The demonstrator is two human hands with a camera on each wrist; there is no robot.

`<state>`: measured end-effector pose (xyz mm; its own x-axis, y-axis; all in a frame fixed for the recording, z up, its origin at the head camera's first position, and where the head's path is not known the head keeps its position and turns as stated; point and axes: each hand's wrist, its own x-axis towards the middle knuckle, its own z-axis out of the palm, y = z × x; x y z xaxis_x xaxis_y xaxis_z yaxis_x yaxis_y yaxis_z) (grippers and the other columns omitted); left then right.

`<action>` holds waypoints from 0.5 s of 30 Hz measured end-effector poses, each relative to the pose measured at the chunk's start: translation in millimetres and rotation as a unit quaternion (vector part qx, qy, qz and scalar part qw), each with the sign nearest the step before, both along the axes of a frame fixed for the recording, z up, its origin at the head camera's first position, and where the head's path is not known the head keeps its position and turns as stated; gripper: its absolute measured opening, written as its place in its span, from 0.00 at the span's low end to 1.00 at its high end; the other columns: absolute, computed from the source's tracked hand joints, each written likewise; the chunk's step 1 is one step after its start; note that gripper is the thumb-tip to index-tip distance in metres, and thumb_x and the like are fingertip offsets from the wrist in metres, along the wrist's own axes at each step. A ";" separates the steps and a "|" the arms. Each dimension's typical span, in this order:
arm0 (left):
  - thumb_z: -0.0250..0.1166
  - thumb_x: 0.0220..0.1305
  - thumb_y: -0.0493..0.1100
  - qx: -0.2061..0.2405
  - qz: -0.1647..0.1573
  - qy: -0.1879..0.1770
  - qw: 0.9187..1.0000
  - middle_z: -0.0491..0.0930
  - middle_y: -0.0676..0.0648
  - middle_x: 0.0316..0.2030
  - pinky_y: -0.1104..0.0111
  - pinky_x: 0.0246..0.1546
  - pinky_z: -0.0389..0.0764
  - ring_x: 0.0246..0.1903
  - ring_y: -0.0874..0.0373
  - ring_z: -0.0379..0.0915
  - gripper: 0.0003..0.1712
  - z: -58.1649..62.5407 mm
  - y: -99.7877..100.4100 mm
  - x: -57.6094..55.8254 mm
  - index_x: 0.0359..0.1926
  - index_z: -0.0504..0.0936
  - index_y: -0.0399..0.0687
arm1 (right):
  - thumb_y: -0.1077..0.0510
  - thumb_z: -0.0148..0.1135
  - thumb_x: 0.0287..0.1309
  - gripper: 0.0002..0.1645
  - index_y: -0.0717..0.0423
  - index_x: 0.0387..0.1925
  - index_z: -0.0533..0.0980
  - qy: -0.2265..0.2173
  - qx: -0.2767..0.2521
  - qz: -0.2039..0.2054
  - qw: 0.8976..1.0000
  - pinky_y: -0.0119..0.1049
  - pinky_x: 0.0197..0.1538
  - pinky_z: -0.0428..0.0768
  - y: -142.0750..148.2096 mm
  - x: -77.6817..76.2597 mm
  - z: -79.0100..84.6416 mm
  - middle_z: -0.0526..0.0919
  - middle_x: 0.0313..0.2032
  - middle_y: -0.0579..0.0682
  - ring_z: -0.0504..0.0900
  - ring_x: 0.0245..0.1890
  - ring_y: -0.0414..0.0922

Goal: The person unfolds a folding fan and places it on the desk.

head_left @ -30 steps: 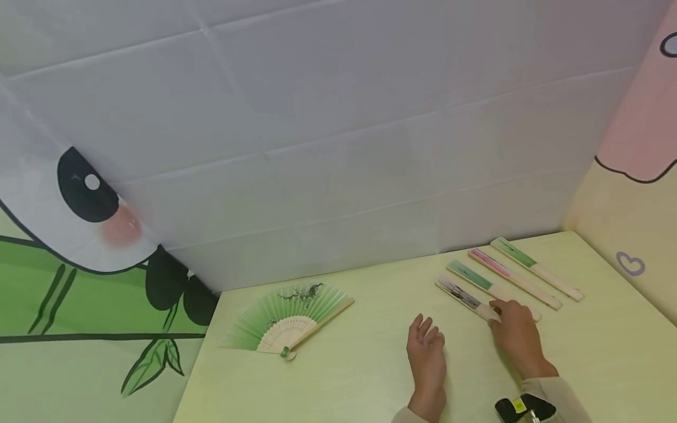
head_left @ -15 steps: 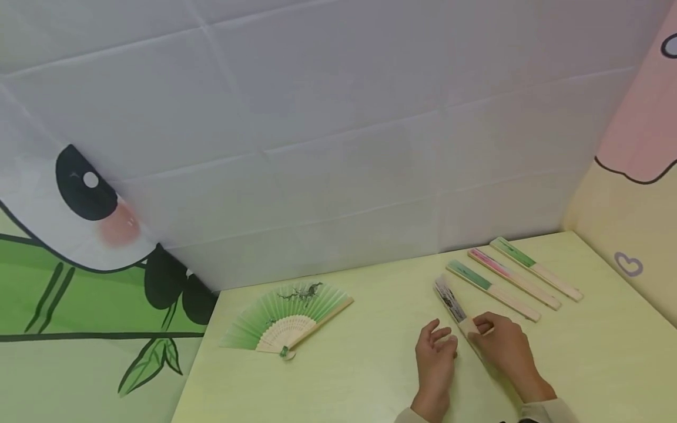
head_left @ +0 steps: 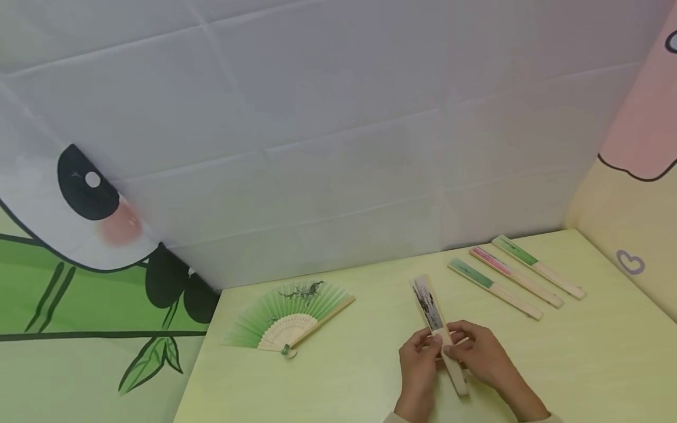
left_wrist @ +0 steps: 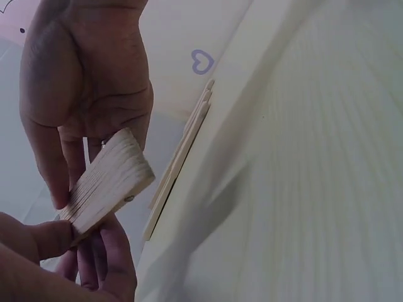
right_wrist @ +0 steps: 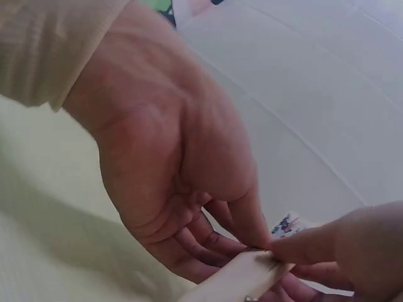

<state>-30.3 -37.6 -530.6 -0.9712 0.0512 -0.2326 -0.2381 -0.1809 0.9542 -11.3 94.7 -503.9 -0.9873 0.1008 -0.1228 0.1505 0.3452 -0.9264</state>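
Observation:
Both hands hold a folded hand fan [head_left: 427,301] near the front of the table, its grey-and-white patterned end pointing away and its bare wooden ribs toward the person. The left hand [head_left: 418,367] pinches the ribs from the left, thumb on top. From the right, the right hand [head_left: 483,355] grips the same ribs with thumb and fingers. In the left wrist view the stacked ribs [left_wrist: 110,179] are raised off the tabletop, between the two hands. The right wrist view shows the wooden end [right_wrist: 242,277] with both thumbs meeting on it.
A spread green fan [head_left: 296,314] with a dark branch print lies at the left of the table [head_left: 338,376]. Three folded fans lie slanted side by side at the right: a dull green one [head_left: 494,288], a pink one [head_left: 515,276] and a green one [head_left: 538,266]. Walls stand behind and right.
The right hand took the grey-patterned fan from the left end of the row and brought it left and nearer. The left hand, earlier free, now grips it too.

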 end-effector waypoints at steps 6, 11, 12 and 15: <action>0.68 0.69 0.31 0.018 0.002 -0.014 1.000 0.80 0.49 0.35 0.73 0.27 0.85 0.26 0.64 0.81 0.12 2.3 -10.8 -2.4 0.51 0.85 0.29 | 0.62 0.65 0.72 0.21 0.72 0.61 0.78 -0.022 -0.070 -0.028 0.997 0.35 0.34 0.86 -8.0 -0.9 -4.9 0.85 0.42 0.54 0.85 0.33 0.43; 0.66 0.73 0.35 0.039 0.012 -0.035 0.999 0.81 0.48 0.37 0.73 0.28 0.85 0.32 0.61 0.81 0.12 1.6 -19.3 -5.9 0.52 0.84 0.31 | 0.62 0.64 0.74 0.26 0.73 0.65 0.73 -0.055 -0.165 -0.071 0.982 0.37 0.38 0.89 -7.8 -3.9 -11.0 0.83 0.39 0.52 0.85 0.37 0.43; 0.66 0.73 0.36 0.047 0.016 -0.039 0.998 0.82 0.47 0.38 0.72 0.28 0.85 0.33 0.61 0.81 0.12 2.2 -21.2 -6.5 0.52 0.84 0.32 | 0.61 0.64 0.74 0.27 0.73 0.67 0.72 -0.057 -0.183 -0.077 0.978 0.37 0.39 0.89 -7.2 -4.7 -12.3 0.83 0.38 0.51 0.85 0.37 0.42; 0.65 0.74 0.36 0.068 0.034 -0.041 0.996 0.82 0.46 0.38 0.73 0.26 0.85 0.34 0.60 0.81 0.11 4.2 -25.4 -8.6 0.52 0.83 0.32 | 0.61 0.63 0.75 0.29 0.72 0.70 0.68 -0.055 -0.217 -0.090 0.970 0.36 0.40 0.90 -6.4 -6.3 -14.0 0.84 0.36 0.48 0.86 0.38 0.40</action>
<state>-38.9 -63.0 -526.3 -0.9518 0.0228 -0.3059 -0.2964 -0.3251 0.8980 -17.6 88.3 -517.9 -0.9371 0.1850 -0.2959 0.2782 -0.1157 -0.9535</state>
